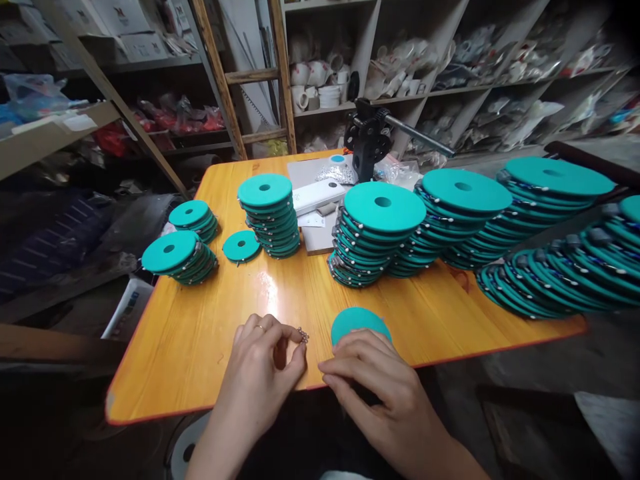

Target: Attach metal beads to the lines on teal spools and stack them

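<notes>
I'm pinching beads (pixel 303 335) with the left hand (pixel 263 357); the right hand (pixel 383 380), fingertips slightly apart, is partly hiding a disc (pixel 357 321).

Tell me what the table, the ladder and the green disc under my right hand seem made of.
Table: likely varnished wood, glossy; grain lines and a bright reflection show. Ladder: apparently wood, worn; streaky brown. Green disc: perhaps foam, matte; even colour, no shine.

Marks on the white case (pixel 320 195) and shelf boxes (pixel 120 19) are unreadable.
</notes>
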Demonstrator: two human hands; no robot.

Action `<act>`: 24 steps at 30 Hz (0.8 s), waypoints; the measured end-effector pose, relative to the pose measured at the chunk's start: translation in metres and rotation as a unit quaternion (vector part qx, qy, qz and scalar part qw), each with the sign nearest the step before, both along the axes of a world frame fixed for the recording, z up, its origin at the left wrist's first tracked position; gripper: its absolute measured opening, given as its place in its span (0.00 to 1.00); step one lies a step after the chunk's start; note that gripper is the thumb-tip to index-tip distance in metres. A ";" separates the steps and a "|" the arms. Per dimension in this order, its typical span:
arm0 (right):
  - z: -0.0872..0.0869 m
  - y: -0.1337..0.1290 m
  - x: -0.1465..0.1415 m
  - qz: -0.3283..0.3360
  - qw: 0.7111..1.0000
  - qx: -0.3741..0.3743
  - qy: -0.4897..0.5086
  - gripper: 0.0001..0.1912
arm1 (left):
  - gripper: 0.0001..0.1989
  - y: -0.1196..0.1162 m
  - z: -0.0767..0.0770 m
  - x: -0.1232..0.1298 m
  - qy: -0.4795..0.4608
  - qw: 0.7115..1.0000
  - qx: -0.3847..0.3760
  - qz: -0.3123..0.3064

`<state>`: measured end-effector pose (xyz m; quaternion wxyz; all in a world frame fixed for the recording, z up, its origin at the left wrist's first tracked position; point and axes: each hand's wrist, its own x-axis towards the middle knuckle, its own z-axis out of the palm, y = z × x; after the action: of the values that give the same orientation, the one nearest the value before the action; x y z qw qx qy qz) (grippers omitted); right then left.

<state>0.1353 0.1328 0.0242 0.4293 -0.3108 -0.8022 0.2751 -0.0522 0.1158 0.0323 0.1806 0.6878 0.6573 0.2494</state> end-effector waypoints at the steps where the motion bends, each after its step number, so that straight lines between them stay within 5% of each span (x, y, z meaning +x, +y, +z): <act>1: 0.000 0.000 0.000 -0.001 1.000 -0.003 0.000 0.08 | 0.05 0.001 0.000 0.001 0.000 1.000 0.002 0.000; 7: 0.004 -0.001 -0.003 -0.019 0.999 -0.017 -0.020 0.07 | 0.05 -0.002 -0.004 0.000 -0.019 0.999 0.035 0.011; 10: 0.007 -0.002 -0.005 -0.033 0.999 -0.023 -0.035 0.08 | 0.06 -0.010 -0.005 0.002 -0.107 0.994 0.033 0.015; 16: 0.010 -0.001 -0.006 -0.034 0.996 -0.049 -0.065 0.07 | 0.05 -0.018 -0.005 0.014 -0.437 0.894 -0.090 0.037; 19: 0.011 -0.002 -0.006 -0.037 0.995 -0.055 -0.078 0.07 | 0.05 -0.016 -0.002 0.016 -0.485 0.865 -0.118 0.044; 24: 0.011 -0.003 -0.007 -0.041 0.992 -0.062 -0.102 0.06 | 0.02 -0.013 0.001 0.014 -0.495 0.857 -0.136 0.053</act>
<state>0.1284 0.1301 0.0351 0.3356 -0.3959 -0.8098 0.2734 -0.0381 0.1023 0.0335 0.5603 0.4066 0.5435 0.4746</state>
